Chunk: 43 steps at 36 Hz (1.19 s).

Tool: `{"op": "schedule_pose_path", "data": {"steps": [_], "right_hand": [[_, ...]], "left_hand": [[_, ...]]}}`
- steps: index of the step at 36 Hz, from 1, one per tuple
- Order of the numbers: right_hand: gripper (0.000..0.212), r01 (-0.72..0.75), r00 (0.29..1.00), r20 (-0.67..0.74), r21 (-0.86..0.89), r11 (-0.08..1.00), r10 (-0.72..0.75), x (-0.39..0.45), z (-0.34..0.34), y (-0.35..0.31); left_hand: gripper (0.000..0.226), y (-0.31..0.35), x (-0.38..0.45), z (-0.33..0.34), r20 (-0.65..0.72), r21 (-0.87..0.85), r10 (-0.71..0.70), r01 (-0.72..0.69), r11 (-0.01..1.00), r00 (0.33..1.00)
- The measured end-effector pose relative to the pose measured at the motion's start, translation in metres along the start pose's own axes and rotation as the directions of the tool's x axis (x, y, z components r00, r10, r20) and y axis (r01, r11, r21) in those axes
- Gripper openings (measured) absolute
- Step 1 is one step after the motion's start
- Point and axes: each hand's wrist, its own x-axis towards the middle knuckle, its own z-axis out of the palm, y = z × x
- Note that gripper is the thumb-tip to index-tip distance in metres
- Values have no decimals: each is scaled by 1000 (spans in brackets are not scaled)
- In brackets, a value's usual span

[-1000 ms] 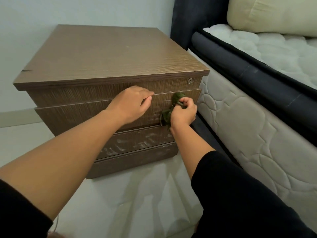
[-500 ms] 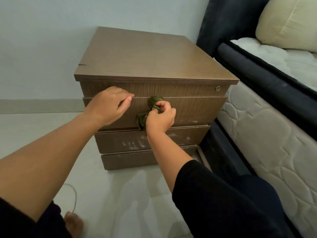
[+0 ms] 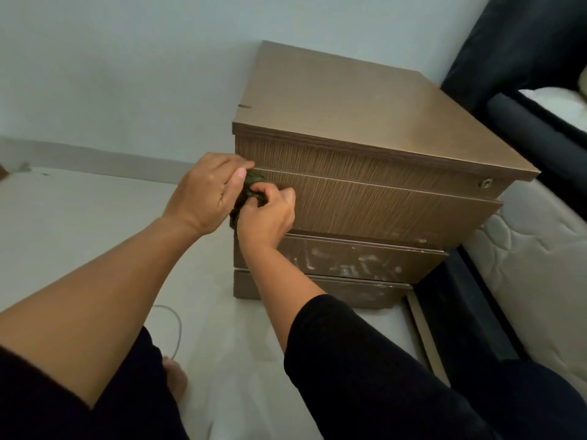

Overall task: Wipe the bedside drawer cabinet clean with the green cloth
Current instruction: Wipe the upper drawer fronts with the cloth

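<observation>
Right hand clenched on crumpled dark green cloth, pressed against left end of second drawer front of boxy brown wood-grain laminate bedside cabinet. Left hand just beside, fingers curled at cabinet's left front corner, thumb touching cloth; grip not discernible. Right of hands: ribbed grain, round metal lock. Below hands: lower drawer fronts smeared with whitish marks. Farther right: quilted white mattress side.
</observation>
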Motion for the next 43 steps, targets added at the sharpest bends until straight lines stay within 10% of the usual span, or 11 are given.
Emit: {"op": "schedule_pose_path", "data": {"steps": [4, 8, 13, 17, 34, 43], "right_hand": [[16, 249, 931, 323, -220, 943, -170, 1, 6, 15], [28, 697, 596, 763, -338, 632, -250, 1, 3, 26], [11, 979, 181, 792, -204, 28, -583, 4, -2, 19], [19, 956, 20, 827, -179, -230, -562, 24, -6, 23], [13, 965, 29, 811, -175, -195, -585, 74, -73, 79], [24, 949, 194, 804, -298, -99, -562, 99, -140, 106]], "left_hand": [[52, 2, -7, 1, -30, -43, -43, 42, 998, 999], [52, 4, -12, 1, -64, -86, -83, 78, 993, 994], [55, -3, -16, -6, -70, -62, -91, 87, 994, 993], [55, -7, -23, -4, -47, -16, -69, 68, 998, 997], [53, 2, -12, 13, 126, 322, 143, -176, 930, 982], [52, 50, 7, 40, 199, 307, 250, -303, 902, 948]]}}
